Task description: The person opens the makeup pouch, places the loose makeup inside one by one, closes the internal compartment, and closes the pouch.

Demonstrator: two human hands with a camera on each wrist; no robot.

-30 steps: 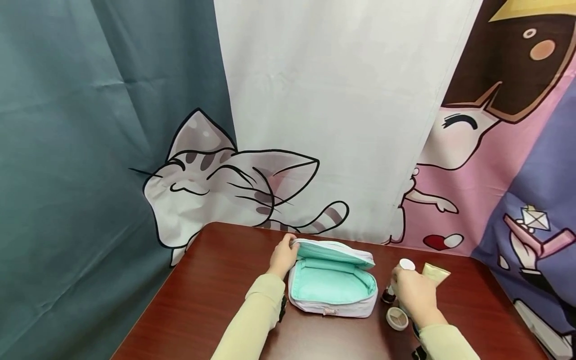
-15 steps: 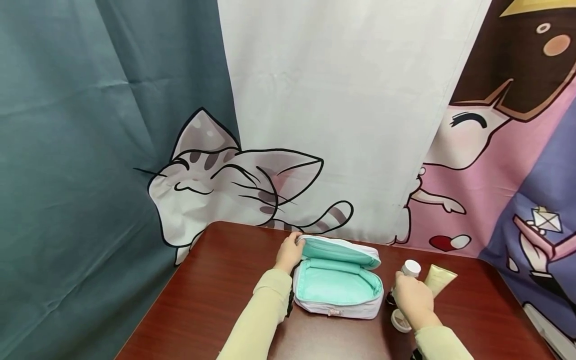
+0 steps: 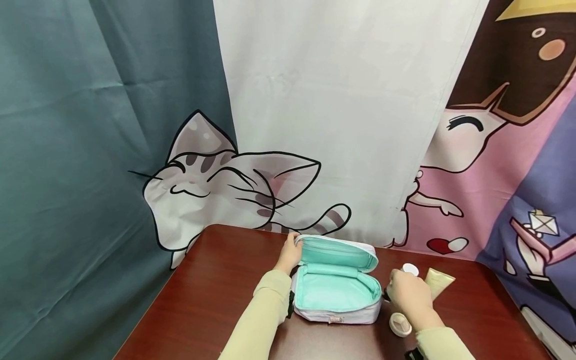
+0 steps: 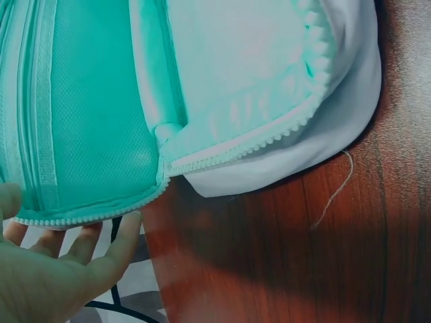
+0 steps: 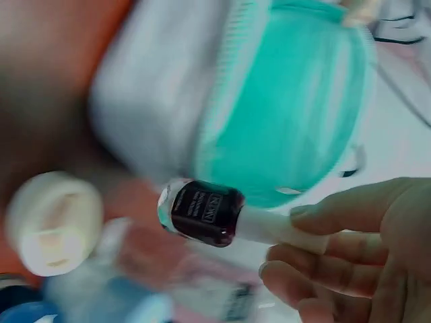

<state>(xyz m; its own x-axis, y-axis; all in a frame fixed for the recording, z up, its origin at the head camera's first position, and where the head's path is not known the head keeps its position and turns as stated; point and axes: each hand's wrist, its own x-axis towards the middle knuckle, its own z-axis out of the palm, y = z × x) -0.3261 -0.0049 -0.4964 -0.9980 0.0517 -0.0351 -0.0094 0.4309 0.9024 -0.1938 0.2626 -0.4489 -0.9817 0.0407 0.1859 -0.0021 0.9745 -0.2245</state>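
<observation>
A white cosmetic bag (image 3: 335, 318) with a mint-green lining lies unzipped on the table. My left hand (image 3: 289, 254) grips the left edge of its raised lid (image 3: 337, 252); in the left wrist view, that hand's (image 4: 64, 272) fingers lie behind the zipper edge and the thumb in front. To the right of the bag is my right hand (image 3: 411, 295). In the right wrist view, this hand (image 5: 357, 245) pinches a dark nail polish bottle (image 5: 205, 212) by its pale cap, close to the bag's side. From the head view the bottle is mostly hidden behind the fingers.
A round compact (image 3: 400, 325) lies at the bag's right front. Behind the right hand are a white-capped container (image 3: 410, 269) and a pale yellow tube (image 3: 438, 282). Blurred blue items (image 5: 30, 313) show low in the right wrist view. A printed curtain (image 3: 351, 125) hangs behind the table.
The lid has tipped further back, held by the left hand, showing more lining. The right hand has shifted slightly left toward the bag, and more of the round compact now shows.
</observation>
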